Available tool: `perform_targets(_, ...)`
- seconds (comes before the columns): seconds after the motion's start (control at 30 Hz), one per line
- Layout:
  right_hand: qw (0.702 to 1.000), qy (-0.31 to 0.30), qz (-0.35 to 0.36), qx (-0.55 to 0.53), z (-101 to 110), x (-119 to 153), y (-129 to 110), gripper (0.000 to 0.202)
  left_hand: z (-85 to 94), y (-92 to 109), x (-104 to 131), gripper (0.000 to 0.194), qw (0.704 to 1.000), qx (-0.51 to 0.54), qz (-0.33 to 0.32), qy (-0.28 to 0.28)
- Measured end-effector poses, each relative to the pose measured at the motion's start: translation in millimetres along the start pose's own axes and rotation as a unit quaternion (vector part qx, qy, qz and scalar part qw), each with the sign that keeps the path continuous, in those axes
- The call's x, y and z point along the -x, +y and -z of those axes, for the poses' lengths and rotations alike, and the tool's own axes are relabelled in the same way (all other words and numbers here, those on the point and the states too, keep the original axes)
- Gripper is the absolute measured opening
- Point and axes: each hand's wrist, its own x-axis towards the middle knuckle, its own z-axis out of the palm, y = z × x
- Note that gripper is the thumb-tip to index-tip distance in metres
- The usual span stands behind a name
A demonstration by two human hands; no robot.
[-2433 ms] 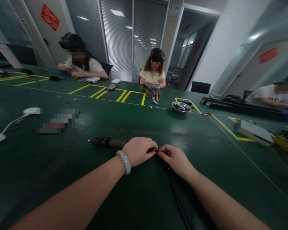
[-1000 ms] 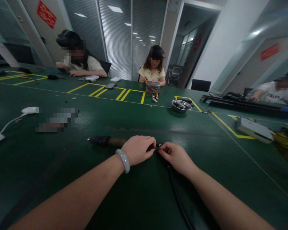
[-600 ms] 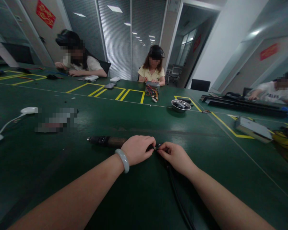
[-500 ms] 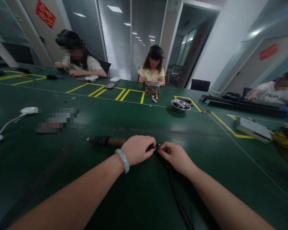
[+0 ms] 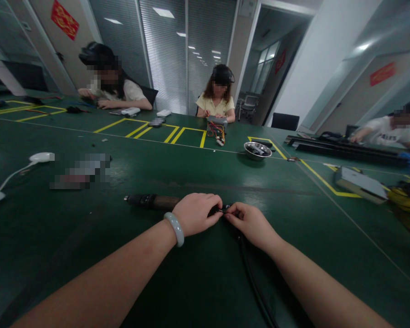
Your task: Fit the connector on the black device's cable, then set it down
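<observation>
A dark electric screwdriver (image 5: 153, 202) lies on the green table, its metal tip pointing left. My left hand (image 5: 196, 213), with a pale bangle (image 5: 174, 229) at the wrist, is closed over its rear end. Close beside it, my right hand (image 5: 248, 221) pinches the connector end of a black cable (image 5: 251, 269), where cable and screwdriver meet. The fingertips of both hands almost touch, and the joint between the parts is mostly hidden by them. From under my right hand the cable runs down toward the near edge of the view.
A metal bowl (image 5: 257, 151) holding dark small parts stands beyond my hands. To the right lies a grey metal box (image 5: 360, 184); at left is a white corded device (image 5: 41, 157). Across the table a person (image 5: 217, 100) handles a box with coloured wires (image 5: 217, 132). Two other people sit farther off.
My hands and the screwdriver stay almost in place; my fingertips shift only very slightly at the joint.
</observation>
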Motion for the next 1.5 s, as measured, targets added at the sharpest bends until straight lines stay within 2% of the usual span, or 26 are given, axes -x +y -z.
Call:
perform_targets(0.77, 1.000, -0.005, 0.002, 0.003, 0.8, 0.1, 0.4, 0.012, -0.5, -0.8, -0.3, 0.011, 1.000, 0.003, 0.003, -0.005)
perform_targets(1.07, 1.000, -0.005, 0.001, -0.006, 1.7, 1.4, -2.1, 0.011, 0.5, 0.4, 1.1, 0.019, 1.000, 0.012, 0.003, 0.000)
perform_targets(1.5, 1.000, -0.012, -0.001, -0.007, 0.5, -0.8, 1.6, 0.012, -0.4, -0.6, 0.1, 0.012, 1.000, 0.001, 0.005, -0.007)
